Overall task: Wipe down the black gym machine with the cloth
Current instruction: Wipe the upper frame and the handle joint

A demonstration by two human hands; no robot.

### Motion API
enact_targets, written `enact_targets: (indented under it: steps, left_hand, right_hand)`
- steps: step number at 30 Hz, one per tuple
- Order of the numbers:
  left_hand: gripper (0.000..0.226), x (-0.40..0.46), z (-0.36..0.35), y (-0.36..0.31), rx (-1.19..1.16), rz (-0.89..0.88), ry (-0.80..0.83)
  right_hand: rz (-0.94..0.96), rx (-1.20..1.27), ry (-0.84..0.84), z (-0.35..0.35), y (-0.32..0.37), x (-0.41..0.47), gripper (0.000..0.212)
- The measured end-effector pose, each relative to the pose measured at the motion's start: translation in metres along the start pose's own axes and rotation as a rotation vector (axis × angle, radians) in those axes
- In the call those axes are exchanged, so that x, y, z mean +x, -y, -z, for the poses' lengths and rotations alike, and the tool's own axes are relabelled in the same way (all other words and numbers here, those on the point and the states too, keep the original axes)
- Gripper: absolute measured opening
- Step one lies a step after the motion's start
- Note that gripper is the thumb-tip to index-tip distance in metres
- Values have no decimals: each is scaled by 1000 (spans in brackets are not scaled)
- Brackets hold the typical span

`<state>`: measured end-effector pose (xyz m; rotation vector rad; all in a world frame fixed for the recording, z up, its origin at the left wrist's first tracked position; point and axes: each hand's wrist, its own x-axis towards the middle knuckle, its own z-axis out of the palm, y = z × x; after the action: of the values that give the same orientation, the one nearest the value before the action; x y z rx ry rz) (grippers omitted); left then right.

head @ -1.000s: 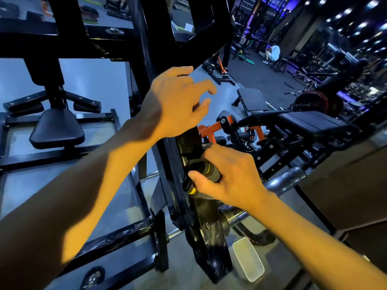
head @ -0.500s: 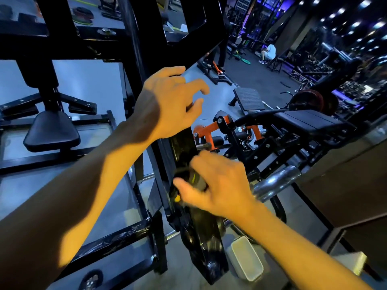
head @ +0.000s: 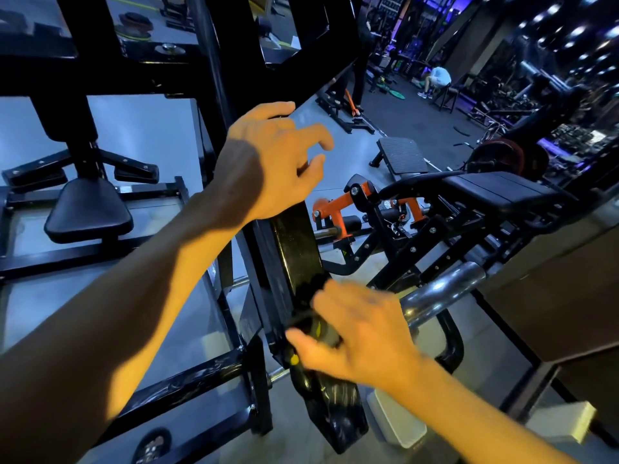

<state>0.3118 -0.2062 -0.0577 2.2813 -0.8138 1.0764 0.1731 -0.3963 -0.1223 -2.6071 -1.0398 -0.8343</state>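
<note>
From the head camera, the right hand (head: 355,333) has slid down the black upright plate (head: 296,252) of the gym machine (head: 214,72) over the last second — it began beside the plate's middle and now sits lower, close to where the plate narrows toward its glossy foot. Its fingers curl round a dark cloth (head: 318,324) bunched against the plate's edge, thumb underneath; motion blur softens the fingertips, so how tightly they pinch cannot be told. A small yellow spot (head: 294,359) shows just below the thumb, but whether it belongs to the cloth or the machine is unclear. The left hand (head: 268,162) has hardly shifted: it rests with its palm on the top of the same plate, fingers spread and loosely bent in the air, holding nothing. Judging from that, a downward wiping stroke along the plate's edge is nearly finished, with the foot and the surrounding frame seemingly yet to do. The chrome bar (head: 442,289) runs just behind the right hand, an orange-bracketed bench (head: 338,209) stands beyond, and a pale rectangular tub (head: 398,426) lies on the floor beneath the right forearm. No brand, label or writing can be read anywhere — a round mark low on the frame (head: 152,445) is too blurred to make out.
</note>
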Motion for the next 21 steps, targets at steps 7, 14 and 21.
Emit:
enact_targets:
  steps: [7, 14, 21]
  left_hand:
    - [27, -2, 1, 1, -23, 18, -11]
    - [22, -1, -3, 0, 13, 7, -42]
    - [23, -1, 0, -2, 21, -2, -21]
  right_hand:
    - [-123, -7, -53, 1, 7, 18, 46]
    - [-161, 10, 75, 3, 20, -83, 45]
    - [-228, 56, -113, -3, 4, 7, 52]
